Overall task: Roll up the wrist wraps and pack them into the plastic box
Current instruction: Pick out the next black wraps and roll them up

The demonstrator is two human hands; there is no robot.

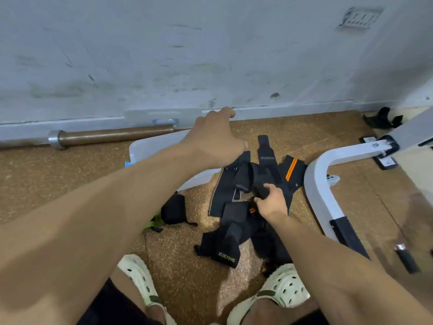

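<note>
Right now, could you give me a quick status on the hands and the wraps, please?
Left hand open above plastic box. Right hand grips a wrist wrap in the pile, all unrolled. White bench leg beside pile.

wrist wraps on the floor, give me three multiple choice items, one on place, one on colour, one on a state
1. Where does the plastic box lie relative to the pile of wrist wraps?
A. left of it
B. right of it
C. on top of it

2. What colour is the stripe on the wrap nearest the white frame?
A. blue
B. orange
C. pink

3. What is the right hand doing?
A. resting flat on the floor
B. gripping a black wrap
C. holding the barbell

Answers: 1 A, the box shows left of the pile, under the left hand. 2 B, orange lines run along it. 3 B, its fingers curl round black fabric.
</note>
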